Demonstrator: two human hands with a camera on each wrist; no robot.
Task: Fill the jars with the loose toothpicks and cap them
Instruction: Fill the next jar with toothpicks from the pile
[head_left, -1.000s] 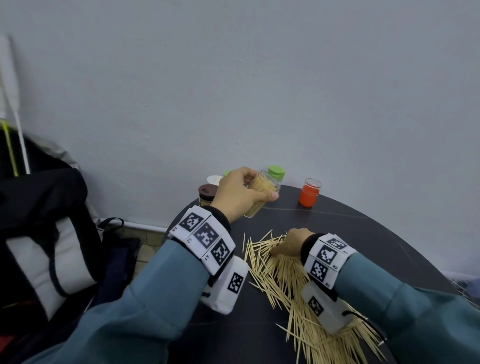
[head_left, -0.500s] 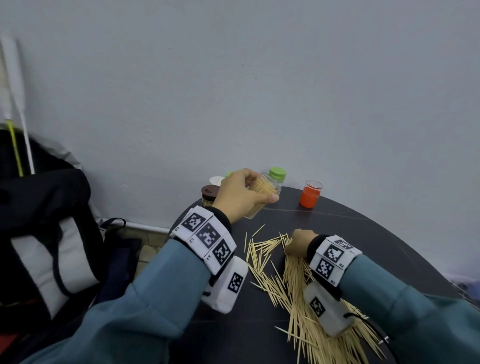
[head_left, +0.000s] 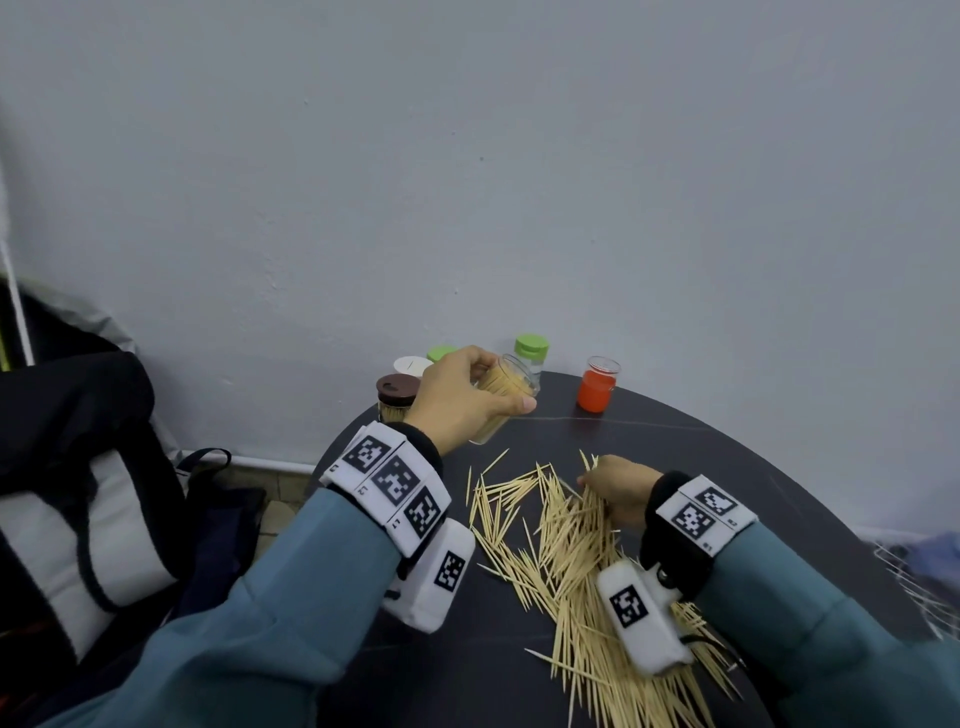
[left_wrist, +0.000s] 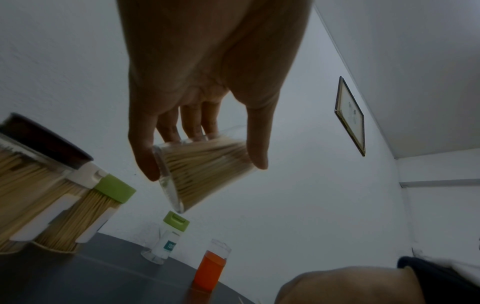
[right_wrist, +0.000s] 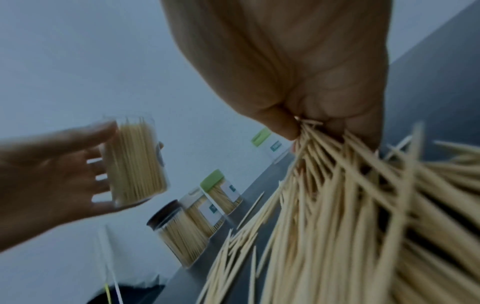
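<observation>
1. Head view: the left hand is raised above the far left part of the round dark table, thumb and fingers curled around a clear uncapped jar packed with toothpicks, which is tilted with its open mouth toward the right.
2. Left wrist view: the thumb sits on one side of the clear uncapped jar and the fingers on the other; the jar hangs in the air, clear of the table.
3. Right wrist view: the right hand pinches a bunch of toothpicks at one end between thumb and curled fingers; the bunch fans out below toward the loose toothpicks. This picture is blurred.
4. Head view: the right hand rests low at the far edge of the pile of loose toothpicks, which spreads across the table toward the person.
5. Behind the left hand, at the table's far edge, stand a brown-lidded jar full of toothpicks, a white-lidded jar and a green-lidded jar, close together.
6. A second green-capped jar, nearly empty, stands just behind the held jar.
7. A small clear jar with an orange lower half stands to the right, apart from the others.
8. A dark bag lies on the left beside the table, before a pale wall.
</observation>
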